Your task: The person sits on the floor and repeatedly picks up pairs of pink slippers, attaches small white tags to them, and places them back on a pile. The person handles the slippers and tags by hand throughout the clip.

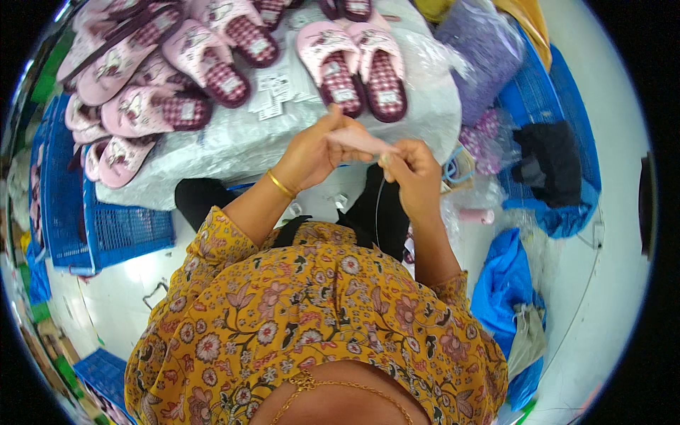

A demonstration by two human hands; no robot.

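Observation:
A small, pale pink piece of soft material (360, 141) stretches between my two hands above the near edge of the table. My left hand (315, 150), with a gold bangle at the wrist, grips its wider end between thumb and fingers. At its narrow end, my right hand (416, 173) pinches the tip with thumb and forefinger. A thin pale thread (377, 212) hangs below the right hand toward my lap. Just beyond the hands lie a pink slipper (328, 57) and its mate (382, 78), both with checked maroon insoles and white labels.
More pink slippers (159, 112) are heaped at the table's left, beside white paper tags (273, 92). Clear plastic (173, 159) covers the table. Blue crates (134, 230) stand at left; another blue crate (528, 78) holds bagged purple material (482, 57) and dark cloth (549, 163) at right.

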